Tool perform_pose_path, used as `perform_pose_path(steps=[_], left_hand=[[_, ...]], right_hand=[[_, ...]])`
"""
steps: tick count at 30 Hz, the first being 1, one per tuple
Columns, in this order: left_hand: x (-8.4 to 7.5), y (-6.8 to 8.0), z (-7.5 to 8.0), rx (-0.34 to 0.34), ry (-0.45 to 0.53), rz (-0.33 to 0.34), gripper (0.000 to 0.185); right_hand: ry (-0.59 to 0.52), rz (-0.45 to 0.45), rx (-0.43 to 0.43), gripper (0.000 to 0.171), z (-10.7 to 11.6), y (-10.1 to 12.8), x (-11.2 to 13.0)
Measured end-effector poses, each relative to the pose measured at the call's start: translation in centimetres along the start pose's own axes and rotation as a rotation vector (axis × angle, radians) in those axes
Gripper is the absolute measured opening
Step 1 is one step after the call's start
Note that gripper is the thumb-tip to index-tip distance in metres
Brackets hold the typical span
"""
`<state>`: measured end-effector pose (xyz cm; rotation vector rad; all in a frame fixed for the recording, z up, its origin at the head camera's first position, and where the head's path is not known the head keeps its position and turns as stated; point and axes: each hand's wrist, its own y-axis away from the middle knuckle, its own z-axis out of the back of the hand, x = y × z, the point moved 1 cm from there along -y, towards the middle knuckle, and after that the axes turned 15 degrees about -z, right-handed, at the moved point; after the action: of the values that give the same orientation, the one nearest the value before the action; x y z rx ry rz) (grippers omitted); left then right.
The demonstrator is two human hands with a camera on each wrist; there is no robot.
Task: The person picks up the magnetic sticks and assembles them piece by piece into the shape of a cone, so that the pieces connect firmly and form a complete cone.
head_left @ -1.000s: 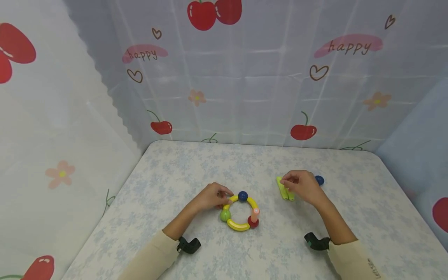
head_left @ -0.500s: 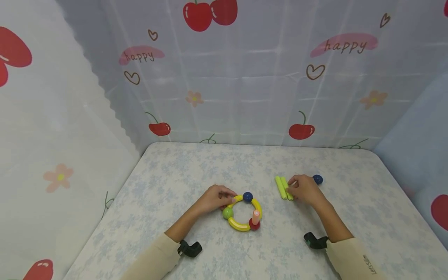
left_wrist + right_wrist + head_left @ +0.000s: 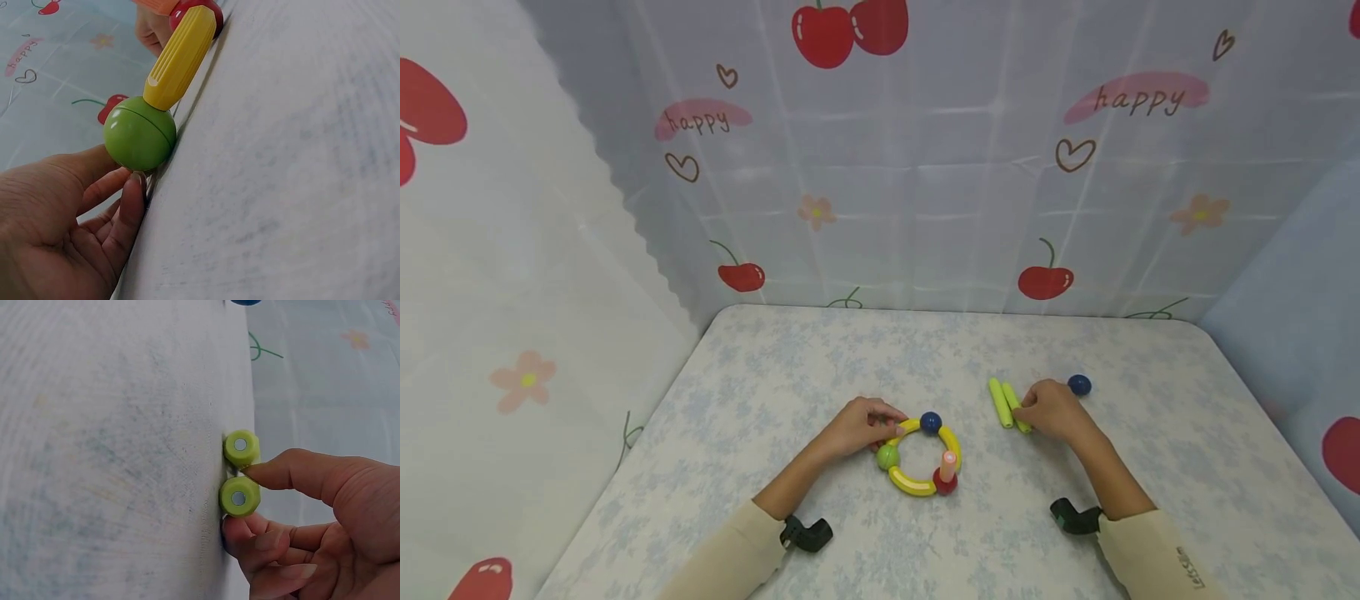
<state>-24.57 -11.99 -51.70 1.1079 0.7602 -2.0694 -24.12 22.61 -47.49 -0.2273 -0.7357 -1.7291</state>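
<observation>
A ring of curved yellow rods [image 3: 912,483] joined by balls lies on the table. Its balls are green [image 3: 888,457], dark blue [image 3: 930,423] and red [image 3: 945,482]. From the red ball a short pink-orange rod [image 3: 949,462] stands up. My left hand [image 3: 859,427] pinches the ring's upper-left yellow rod, beside the green ball [image 3: 140,134]. Two lime-green rods lie side by side to the right of the ring. The nearer one [image 3: 239,497] is pinched between thumb and fingers of my right hand [image 3: 1052,410]; the other green rod [image 3: 1001,403] lies left of it, untouched by the fingers.
A loose dark blue ball [image 3: 1079,384] sits just beyond my right hand. The table [image 3: 820,350] has a pale floral cover and backs onto a printed curtain [image 3: 925,225]. A black wrist camera [image 3: 807,533] juts from each sleeve.
My right hand has come lower and right onto the right-hand green rod, which now stands slightly apart from its neighbour. My left hand and the ring shifted slightly right in view, then stayed.
</observation>
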Motion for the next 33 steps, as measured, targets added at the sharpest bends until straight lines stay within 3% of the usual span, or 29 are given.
perform_pose_path(steps=[7,18,24,33], left_hand=[[-0.1,0.1,-0.1,-0.002,0.004,-0.006,0.019],[-0.1,0.1,-0.2,0.002,0.000,0.002,0.020],[-0.1,0.0,0.1,-0.002,-0.002,-0.003,0.020],[0.3,0.0,0.1,-0.001,0.005,-0.013,0.020]], right_hand=[[-0.008,-0.004,0.032,0.019,0.2,0.0,-0.2],[-0.109,-0.031,0.039,0.027,1.4,0.4,-0.2],[-0.180,0.026,0.015,0.024,1.7,0.7,0.8],[-0.283,0.134,0.025,0.037,1.2,0.8,1.7]])
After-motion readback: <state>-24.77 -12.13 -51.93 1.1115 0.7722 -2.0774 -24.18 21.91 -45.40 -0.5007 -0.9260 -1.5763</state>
